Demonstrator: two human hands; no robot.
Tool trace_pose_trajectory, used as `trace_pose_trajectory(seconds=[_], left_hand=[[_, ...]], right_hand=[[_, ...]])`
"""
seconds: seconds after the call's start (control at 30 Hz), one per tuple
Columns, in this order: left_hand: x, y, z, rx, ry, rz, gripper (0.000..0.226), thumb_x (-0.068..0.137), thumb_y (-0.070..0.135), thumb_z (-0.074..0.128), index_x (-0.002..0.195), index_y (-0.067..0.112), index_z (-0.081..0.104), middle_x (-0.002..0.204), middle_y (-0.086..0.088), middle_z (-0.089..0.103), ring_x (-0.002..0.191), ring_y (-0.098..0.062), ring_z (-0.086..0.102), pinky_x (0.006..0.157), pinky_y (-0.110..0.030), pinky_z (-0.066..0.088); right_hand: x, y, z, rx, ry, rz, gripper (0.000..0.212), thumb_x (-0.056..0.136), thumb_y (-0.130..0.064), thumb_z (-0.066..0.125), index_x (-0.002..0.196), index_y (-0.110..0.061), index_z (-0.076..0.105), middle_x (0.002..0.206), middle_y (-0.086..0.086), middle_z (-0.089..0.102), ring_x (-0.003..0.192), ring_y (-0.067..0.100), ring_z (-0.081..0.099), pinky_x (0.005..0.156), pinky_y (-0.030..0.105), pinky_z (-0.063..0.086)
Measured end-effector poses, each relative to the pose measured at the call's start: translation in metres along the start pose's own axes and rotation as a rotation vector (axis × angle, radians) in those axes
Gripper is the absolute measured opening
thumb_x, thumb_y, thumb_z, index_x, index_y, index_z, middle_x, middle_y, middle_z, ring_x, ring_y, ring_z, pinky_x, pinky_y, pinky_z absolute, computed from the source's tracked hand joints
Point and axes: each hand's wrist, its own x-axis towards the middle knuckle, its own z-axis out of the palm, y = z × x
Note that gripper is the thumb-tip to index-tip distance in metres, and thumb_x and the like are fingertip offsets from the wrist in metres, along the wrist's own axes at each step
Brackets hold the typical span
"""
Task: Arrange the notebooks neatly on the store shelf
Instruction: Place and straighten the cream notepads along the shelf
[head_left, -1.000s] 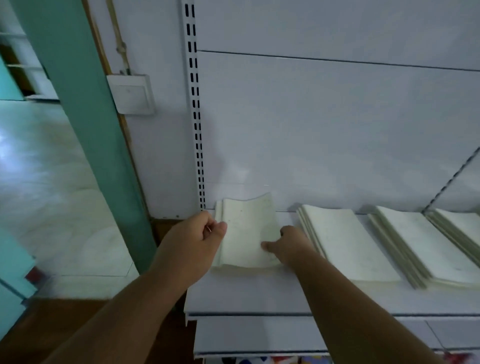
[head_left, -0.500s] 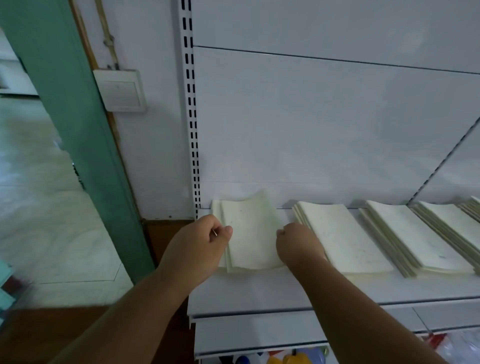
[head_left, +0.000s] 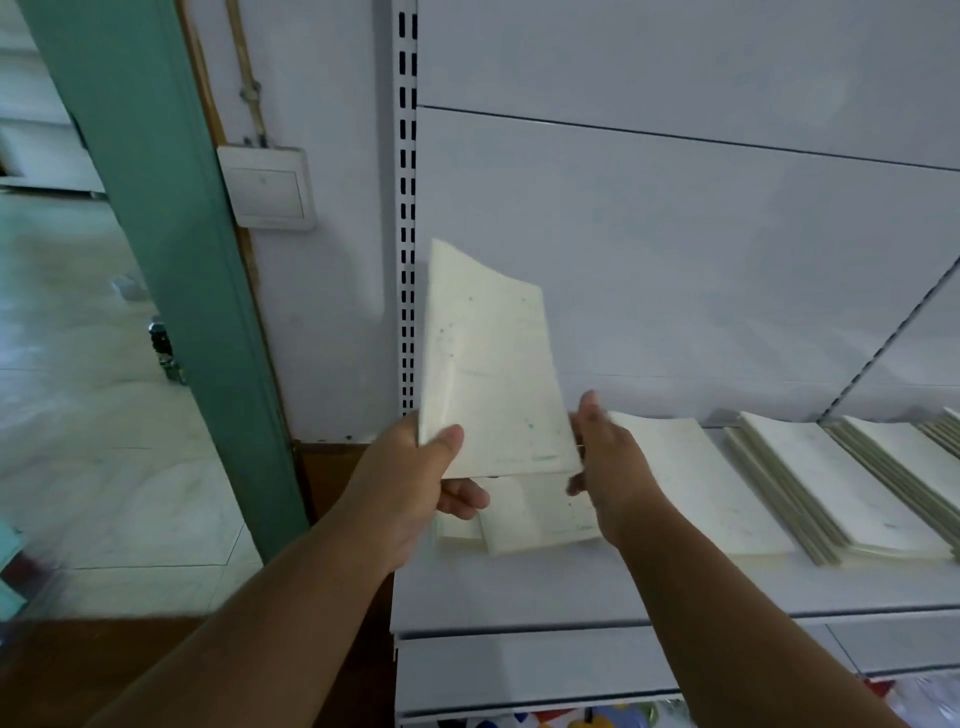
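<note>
Reaching forward over the white shelf, both bare forearms frame the lower half of the view. The left hand is closed on the lower left corner of a pale notebook, thumb on the front cover and fingers curled behind, so the book stands lifted and tilted above the shelf. The right hand sits against that book's lower right edge with fingers loosely spread; whether it truly grips or only steadies is hard to tell from this angle. Just beneath the raised book, a few more notebooks lie flat and slightly askew on the shelf. Further right, neat stacks lie side by side in a row. Behind stands the slotted upright, with a wall switch and green post beyond.
</note>
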Motion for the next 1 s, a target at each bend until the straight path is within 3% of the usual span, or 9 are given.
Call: trace_pose_trajectory(seconds=[0.1, 0.2, 0.33, 0.43, 0.53, 0.6, 0.7, 0.83, 1.0], left_hand=[[-0.004, 0.001, -0.013, -0.02, 0.006, 0.041, 0.021, 0.105, 0.018, 0.042, 0.121, 0.014, 0.055, 0.084, -0.015, 0.074, 0.058, -0.025, 0.064, 0.054, -0.035, 0.052], [-0.006, -0.001, -0.022, 0.009, -0.006, 0.04, 0.024, 0.105, 0.02, 0.041, 0.125, 0.014, 0.054, 0.084, -0.016, 0.074, 0.058, -0.023, 0.062, 0.055, -0.036, 0.051], [-0.01, -0.005, -0.026, 0.029, -0.029, -0.009, 0.022, 0.105, 0.021, 0.041, 0.12, 0.014, 0.056, 0.082, -0.016, 0.074, 0.057, -0.023, 0.059, 0.055, -0.036, 0.049], [-0.009, -0.009, -0.027, 0.101, -0.044, -0.05, 0.025, 0.104, 0.028, 0.044, 0.118, 0.013, 0.058, 0.079, -0.013, 0.072, 0.059, -0.022, 0.056, 0.059, -0.036, 0.048], [-0.004, -0.011, -0.023, 0.317, -0.063, -0.035, 0.027, 0.102, 0.043, 0.042, 0.122, 0.026, 0.048, 0.102, 0.006, 0.064, 0.082, -0.016, 0.062, 0.074, -0.029, 0.05], [-0.005, -0.008, -0.018, 0.367, -0.137, -0.02, 0.03, 0.101, 0.043, 0.044, 0.129, 0.031, 0.042, 0.114, 0.011, 0.061, 0.091, -0.017, 0.066, 0.077, -0.028, 0.053], [-0.007, -0.002, -0.004, 0.23, -0.277, -0.032, 0.022, 0.1, 0.023, 0.054, 0.122, 0.019, 0.055, 0.092, -0.008, 0.074, 0.067, -0.024, 0.068, 0.064, -0.037, 0.057], [-0.012, 0.0, 0.032, 0.325, -0.298, 0.019, 0.014, 0.097, 0.022, 0.061, 0.111, 0.021, 0.059, 0.066, -0.006, 0.069, 0.054, -0.02, 0.058, 0.052, -0.033, 0.049], [-0.02, -0.006, 0.09, 0.381, -0.38, 0.037, 0.013, 0.096, 0.027, 0.062, 0.109, 0.025, 0.06, 0.069, -0.008, 0.07, 0.054, -0.021, 0.061, 0.054, -0.034, 0.051]], right_hand=[[0.032, 0.035, 0.008, -0.827, 0.006, 0.045, 0.06, 0.096, -0.06, 0.044, 0.121, -0.009, 0.063, 0.117, 0.011, 0.069, 0.104, 0.028, 0.065, 0.094, 0.041, 0.054], [0.044, 0.05, 0.018, -0.947, -0.071, 0.154, 0.055, 0.087, -0.059, 0.062, 0.115, -0.012, 0.061, 0.108, 0.005, 0.067, 0.1, 0.026, 0.065, 0.09, 0.039, 0.056], [0.053, 0.04, 0.012, -0.778, 0.002, 0.061, 0.03, 0.092, -0.034, 0.065, 0.11, -0.011, 0.061, 0.106, 0.007, 0.068, 0.094, 0.025, 0.066, 0.076, 0.031, 0.053], [0.042, 0.02, 0.001, -0.266, 0.023, 0.005, 0.011, 0.097, -0.024, 0.06, 0.105, -0.016, 0.059, 0.1, 0.009, 0.069, 0.085, 0.028, 0.067, 0.063, 0.037, 0.056], [0.016, 0.003, -0.011, 0.353, -0.098, 0.007, 0.004, 0.101, -0.02, 0.059, 0.098, -0.018, 0.061, 0.102, 0.011, 0.072, 0.084, 0.029, 0.07, 0.071, 0.051, 0.059], [0.001, -0.002, -0.018, 0.616, -0.179, 0.01, 0.007, 0.102, -0.022, 0.056, 0.102, -0.018, 0.061, 0.107, 0.01, 0.073, 0.088, 0.026, 0.072, 0.068, 0.044, 0.058], [-0.017, -0.006, -0.031, 0.66, -0.198, -0.003, 0.027, 0.104, -0.035, 0.051, 0.116, -0.013, 0.062, 0.114, 0.015, 0.072, 0.1, 0.032, 0.071, 0.075, 0.043, 0.056], [-0.031, -0.017, -0.07, 0.585, -0.157, 0.032, 0.046, 0.104, -0.049, 0.04, 0.109, -0.013, 0.068, 0.095, 0.006, 0.078, 0.081, 0.021, 0.075, 0.059, 0.03, 0.057], [-0.031, 0.001, -0.129, 0.192, 0.053, -0.116, 0.018, 0.102, -0.033, 0.056, 0.1, -0.02, 0.067, 0.09, -0.002, 0.077, 0.077, 0.016, 0.075, 0.061, 0.028, 0.059]])
